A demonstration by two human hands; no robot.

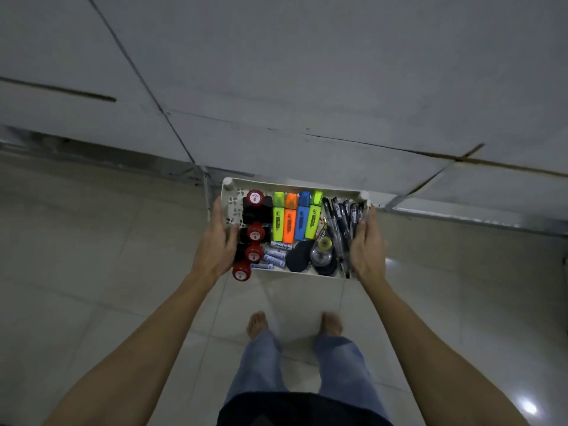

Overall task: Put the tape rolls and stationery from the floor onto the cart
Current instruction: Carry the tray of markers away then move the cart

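A person holds a white tray (229, 187) of stationery above the floor (92, 241), left hand (216, 241) gripping its 9 o'clock edge, right hand (367, 244) its 3 o'clock edge. Four highlighters (296, 221) lie at 12 o'clock; dark pens (342, 222), perhaps capped, lie at 2 o'clock.

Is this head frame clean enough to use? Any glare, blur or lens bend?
Head view: dim, greyish light; tray contents sharp enough to tell the highlighters apart; feet slightly blurred; glare spot on the floor tile at lower right; wide-angle bend curves the wall seams and stretches the forearms.
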